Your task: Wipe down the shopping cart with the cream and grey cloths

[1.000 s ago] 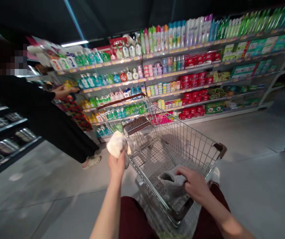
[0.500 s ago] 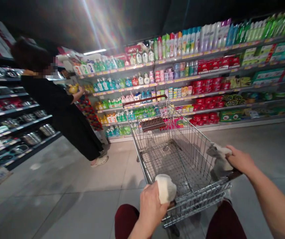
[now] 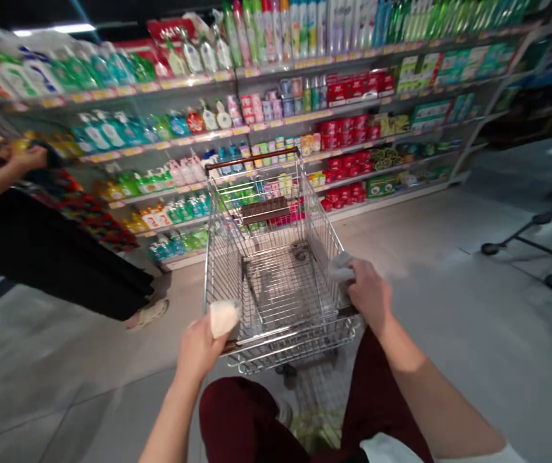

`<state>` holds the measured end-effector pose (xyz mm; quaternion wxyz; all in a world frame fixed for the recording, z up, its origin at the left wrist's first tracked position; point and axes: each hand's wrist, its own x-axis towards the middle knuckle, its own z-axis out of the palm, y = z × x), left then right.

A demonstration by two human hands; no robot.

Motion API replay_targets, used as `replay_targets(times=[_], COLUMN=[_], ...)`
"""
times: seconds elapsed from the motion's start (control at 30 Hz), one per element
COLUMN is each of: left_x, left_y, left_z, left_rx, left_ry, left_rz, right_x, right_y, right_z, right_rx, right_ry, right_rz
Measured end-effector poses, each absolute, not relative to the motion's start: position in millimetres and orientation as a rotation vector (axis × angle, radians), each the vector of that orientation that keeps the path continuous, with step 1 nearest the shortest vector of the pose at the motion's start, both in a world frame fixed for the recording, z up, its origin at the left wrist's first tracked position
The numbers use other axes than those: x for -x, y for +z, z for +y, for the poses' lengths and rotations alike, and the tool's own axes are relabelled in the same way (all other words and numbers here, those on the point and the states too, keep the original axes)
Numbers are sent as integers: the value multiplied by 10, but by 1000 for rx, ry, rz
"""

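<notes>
A metal shopping cart (image 3: 276,283) stands before me; I see no goods in its wire basket. My left hand (image 3: 201,344) is closed at its near left corner, with a bunched cream cloth (image 3: 224,317) between thumb and fingers. At the near right corner my right hand (image 3: 370,292) is closed on a bunched pale grey cloth (image 3: 340,267). Both hands rest at short brown grip pieces on the cart's near edge; the fingers partly hide them. A brown bar (image 3: 251,159) crosses the cart's far end.
Shelves (image 3: 184,135) of pump bottles, spray cans, red tubs and boxes run behind the cart. A person in black (image 3: 58,244) stands at left holding a yellow item (image 3: 22,143). A wheeled metal frame (image 3: 541,247) stands on the floor at right.
My view has turned right and down, and the shelves are nearer. The cart now points straighter ahead, both hands still on it with the cloths. The person has shifted to the left edge.
</notes>
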<state>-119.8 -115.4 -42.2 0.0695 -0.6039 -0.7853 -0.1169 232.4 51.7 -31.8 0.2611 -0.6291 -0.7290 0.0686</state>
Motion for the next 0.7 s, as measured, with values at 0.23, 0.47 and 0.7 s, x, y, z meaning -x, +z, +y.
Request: replay_targets(times=[0.23,0.47,0.7], left_x=[1193,114,478], left_y=[-323,-392,-502], left_z=[-1069,-1131,-1364], left_rx=[1507,2023,1985], left_ry=[30,-455,-381], left_rz=[-2522,-2081,-2125], right_x=[-1954,-1751,-1871], right_y=[-513,-472,-533], right_z=[-67,-293,-327], right_rx=[1219,1030,896], right_ry=[136,232,214], right_rz=[-2212,-2479,-2498])
